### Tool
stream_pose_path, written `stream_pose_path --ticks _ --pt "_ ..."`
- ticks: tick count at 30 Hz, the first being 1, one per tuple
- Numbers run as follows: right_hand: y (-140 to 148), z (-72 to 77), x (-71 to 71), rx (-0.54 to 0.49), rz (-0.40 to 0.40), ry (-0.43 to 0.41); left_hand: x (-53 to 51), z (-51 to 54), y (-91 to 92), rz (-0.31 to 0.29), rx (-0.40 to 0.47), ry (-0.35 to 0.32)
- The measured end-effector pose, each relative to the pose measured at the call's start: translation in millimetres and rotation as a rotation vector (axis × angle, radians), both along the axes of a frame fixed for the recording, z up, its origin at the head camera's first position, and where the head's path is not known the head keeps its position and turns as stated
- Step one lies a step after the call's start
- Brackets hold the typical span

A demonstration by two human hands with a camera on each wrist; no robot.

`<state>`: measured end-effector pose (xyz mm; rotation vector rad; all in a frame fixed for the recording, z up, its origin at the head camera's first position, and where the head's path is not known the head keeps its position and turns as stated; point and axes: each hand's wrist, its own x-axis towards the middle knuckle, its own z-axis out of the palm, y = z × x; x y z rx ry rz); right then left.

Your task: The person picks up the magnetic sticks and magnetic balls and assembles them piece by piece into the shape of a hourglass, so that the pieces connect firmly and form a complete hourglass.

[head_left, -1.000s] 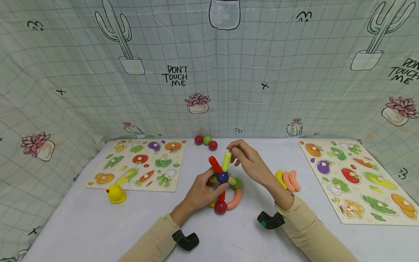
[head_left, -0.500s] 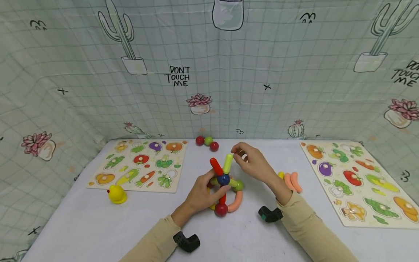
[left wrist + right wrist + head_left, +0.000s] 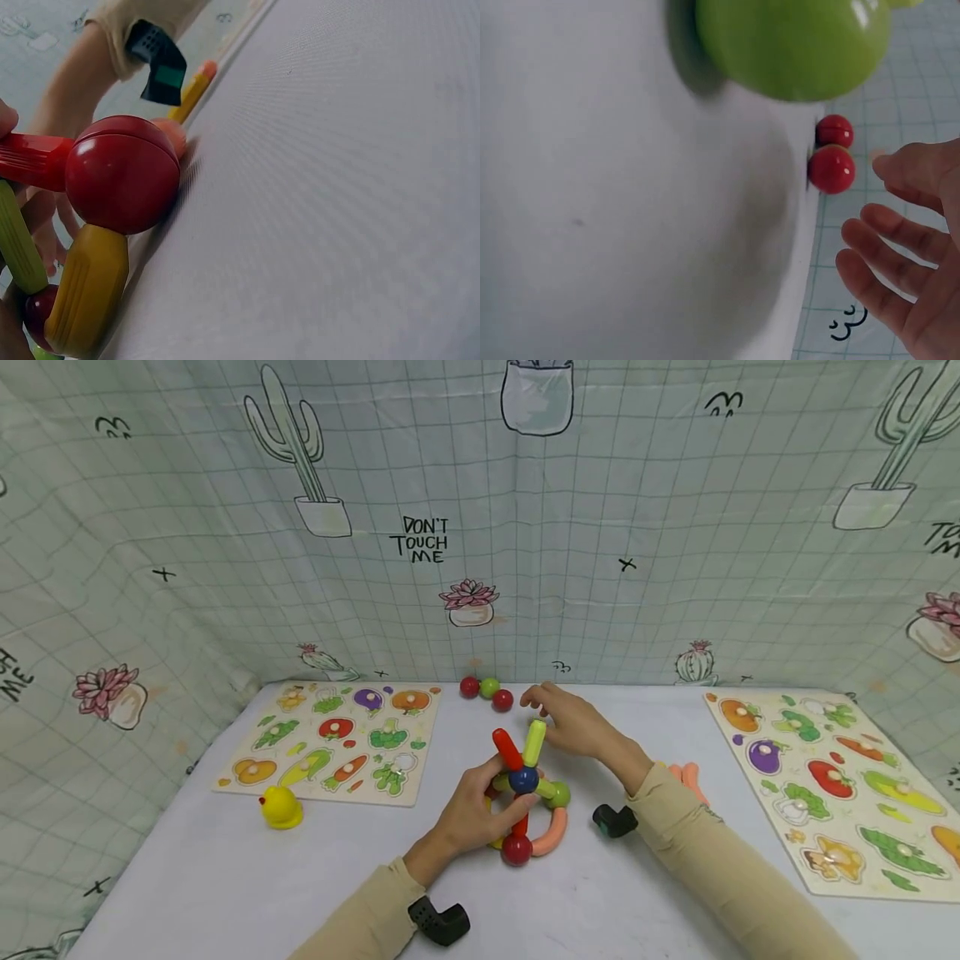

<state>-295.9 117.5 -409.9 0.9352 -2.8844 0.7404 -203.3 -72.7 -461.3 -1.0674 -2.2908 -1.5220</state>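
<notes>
My left hand (image 3: 468, 810) grips a toy structure of coloured sticks and balls, its thumb and fingers around the upper part. On top is a blue ball (image 3: 523, 779) with a red stick (image 3: 507, 749) and a lime stick (image 3: 533, 743) pointing up. Lower down are a red ball (image 3: 516, 849), a green ball (image 3: 558, 795) and a curved salmon stick (image 3: 551, 833); the left wrist view adds a yellow stick (image 3: 94, 289). Beyond the structure my right hand (image 3: 573, 722) reaches out holding nothing, fingers loosely spread, close to a loose red ball (image 3: 502, 700).
Another red ball (image 3: 469, 687) and a green ball (image 3: 490, 687) lie at the table's back edge. Vegetable puzzle boards flank the workspace, one left (image 3: 307, 760), one right (image 3: 847, 777). A yellow toy duck (image 3: 281, 808) sits left. Curved salmon sticks (image 3: 693, 781) lie partly behind the right sleeve.
My right hand has moved away from the lime stick's tip, toward the loose balls at the back. The left hand keeps hold of the structure. The head view has shifted slightly.
</notes>
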Motion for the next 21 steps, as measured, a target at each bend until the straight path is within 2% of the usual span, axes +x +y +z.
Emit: stream_pose_path --ticks 7,15,21 --pt "-9 -1.3 -13.6 0.067 0.03 0.005 -0.3 0.9 -0.2 -0.017 0.006 0.004" --pt "-18 -1.7 -26.4 0.126 0.006 -0.016 -0.6 -0.7 -0.6 -0.022 0.007 0.024" --pt "-23 -1.4 -32.4 0.168 0.056 -0.056 -0.5 -1.5 -1.8 -0.014 0.008 0.005"
